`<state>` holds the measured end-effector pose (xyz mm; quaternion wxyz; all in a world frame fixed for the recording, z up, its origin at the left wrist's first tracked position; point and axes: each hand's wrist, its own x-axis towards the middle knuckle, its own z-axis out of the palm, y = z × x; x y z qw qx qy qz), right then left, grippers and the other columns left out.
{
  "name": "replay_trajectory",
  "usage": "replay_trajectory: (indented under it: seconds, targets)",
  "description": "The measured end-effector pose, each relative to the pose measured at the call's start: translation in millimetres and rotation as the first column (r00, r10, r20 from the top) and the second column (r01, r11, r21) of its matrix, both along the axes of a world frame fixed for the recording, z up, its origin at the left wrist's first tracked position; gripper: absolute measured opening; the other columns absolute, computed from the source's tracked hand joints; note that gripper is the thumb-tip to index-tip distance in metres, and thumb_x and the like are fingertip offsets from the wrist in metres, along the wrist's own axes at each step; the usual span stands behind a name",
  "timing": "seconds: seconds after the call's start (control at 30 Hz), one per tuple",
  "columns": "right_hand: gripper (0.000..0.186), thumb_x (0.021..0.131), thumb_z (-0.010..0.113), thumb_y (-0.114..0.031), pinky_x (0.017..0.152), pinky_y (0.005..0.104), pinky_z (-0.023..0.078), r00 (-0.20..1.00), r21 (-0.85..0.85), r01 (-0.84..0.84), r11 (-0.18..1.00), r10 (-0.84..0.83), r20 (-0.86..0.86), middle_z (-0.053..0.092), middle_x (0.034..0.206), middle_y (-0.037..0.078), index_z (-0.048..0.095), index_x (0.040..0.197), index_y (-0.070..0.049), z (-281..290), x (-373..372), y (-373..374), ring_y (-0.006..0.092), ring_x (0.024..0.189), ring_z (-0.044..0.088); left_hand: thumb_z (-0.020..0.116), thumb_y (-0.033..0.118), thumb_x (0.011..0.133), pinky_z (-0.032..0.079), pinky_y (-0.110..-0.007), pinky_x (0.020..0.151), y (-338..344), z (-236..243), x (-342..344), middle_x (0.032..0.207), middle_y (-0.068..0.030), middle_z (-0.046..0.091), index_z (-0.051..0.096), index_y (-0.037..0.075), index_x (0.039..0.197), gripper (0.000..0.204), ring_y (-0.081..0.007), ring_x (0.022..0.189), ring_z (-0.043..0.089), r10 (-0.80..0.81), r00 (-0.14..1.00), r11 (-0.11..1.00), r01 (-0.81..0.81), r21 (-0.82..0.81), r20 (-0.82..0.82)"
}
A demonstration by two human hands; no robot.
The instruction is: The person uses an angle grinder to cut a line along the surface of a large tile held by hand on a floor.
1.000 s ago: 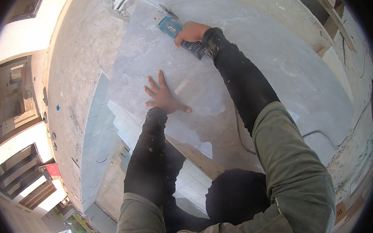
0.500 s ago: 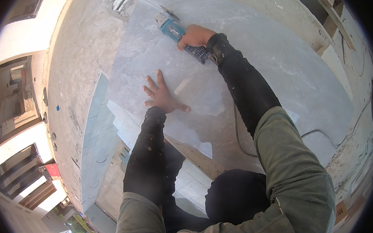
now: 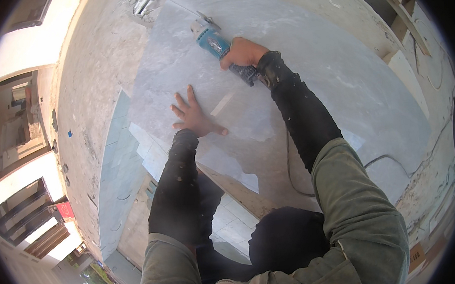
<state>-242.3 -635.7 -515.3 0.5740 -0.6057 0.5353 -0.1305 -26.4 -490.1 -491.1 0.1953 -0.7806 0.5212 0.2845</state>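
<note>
My right hand point(image 3: 244, 52) is wrapped round the body of a blue and black angle grinder point(image 3: 213, 43). The grinder's disc point(image 3: 209, 20) stands on edge at the far end, beside a thin line in a large grey marbled slab point(image 3: 327, 68). Whether the disc touches the slab I cannot tell. With fingers spread, my left hand point(image 3: 196, 117) lies flat on the slab, nearer to me and left of the grinder. A dark power cord point(image 3: 290, 164) trails over the slab beneath my right arm.
Pale blue-grey tiles point(image 3: 115, 164) lie to the left of the slab. Broken offcuts point(image 3: 142, 4) sit on the concrete floor point(image 3: 97, 56) at the far edge. Wooden boards point(image 3: 407, 16) stand at the far right. My bent knee point(image 3: 288, 237) is close to the slab's near edge.
The grinder and my right hand have come slightly toward me and to the right along the line. My left hand has shifted a little left on the slab, still flat.
</note>
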Motion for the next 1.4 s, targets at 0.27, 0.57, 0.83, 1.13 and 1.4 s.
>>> replay_trajectory:
  seconds: [0.27,0.57,0.83,1.13,1.4]
  targets:
    - [0.063,0.066,0.090,-0.031,0.083,0.0407,0.059,1.000,-0.009,0.017,1.000,-0.016,0.012,0.076,0.103,0.028,0.074,0.106,0.015,-0.1,-8.9,14.5,0.0373,0.090,0.076,0.109,0.041,0.032,0.014,-0.089,0.111,1.1,-4.1,2.4,0.174,-0.0275,-0.023,-0.013,0.026,0.171,0.185,-0.0558,0.160,-0.015,-0.007,1.000,1.000,0.007,-0.005,0.013]
    - [0.059,0.066,0.087,-0.025,0.083,0.0403,0.057,0.999,0.035,-0.002,0.999,0.001,0.044,0.074,0.099,0.025,0.071,0.108,0.014,2.6,-15.8,27.3,0.0326,0.091,0.073,0.109,0.041,0.032,0.012,-0.089,0.111,1.4,-6.1,3.9,0.174,-0.0269,-0.023,-0.013,0.027,0.171,0.185,-0.0556,0.159,-0.017,0.009,1.000,1.000,-0.009,-0.015,-0.003]
    - [0.065,0.066,0.086,-0.025,0.085,0.0408,0.057,0.998,0.007,0.052,0.999,-0.052,0.046,0.074,0.101,0.026,0.068,0.113,0.015,4.3,-20.5,33.3,0.0338,0.092,0.073,0.110,0.048,0.032,0.020,-0.087,0.112,-1.1,-4.8,1.0,0.172,-0.0311,-0.022,-0.019,0.024,0.169,0.190,-0.0598,0.159,-0.009,-0.040,0.998,0.999,0.039,0.021,0.054]
    - [0.058,0.064,0.089,-0.030,0.078,0.0387,0.058,0.998,0.017,0.005,1.000,-0.006,0.055,0.077,0.097,0.022,0.076,0.103,0.011,3.2,-8.1,6.1,0.0323,0.084,0.075,0.110,0.048,0.029,0.020,-0.088,0.110,0.0,-9.8,3.8,0.172,-0.0333,-0.021,-0.016,0.024,0.169,0.190,-0.0628,0.157,-0.008,-0.055,0.998,0.999,0.054,0.003,0.040]
    - [0.056,0.066,0.086,-0.029,0.069,0.0411,0.055,0.994,-0.002,-0.024,1.000,0.024,0.103,0.074,0.093,0.022,0.075,0.101,0.013,-1.7,6.5,-18.1,0.0312,0.075,0.071,0.110,0.048,0.029,0.020,-0.089,0.110,-0.8,-11.4,3.6,0.171,-0.0336,-0.021,-0.016,0.024,0.169,0.190,-0.0629,0.157,-0.009,-0.048,0.998,0.999,0.048,0.007,0.048]
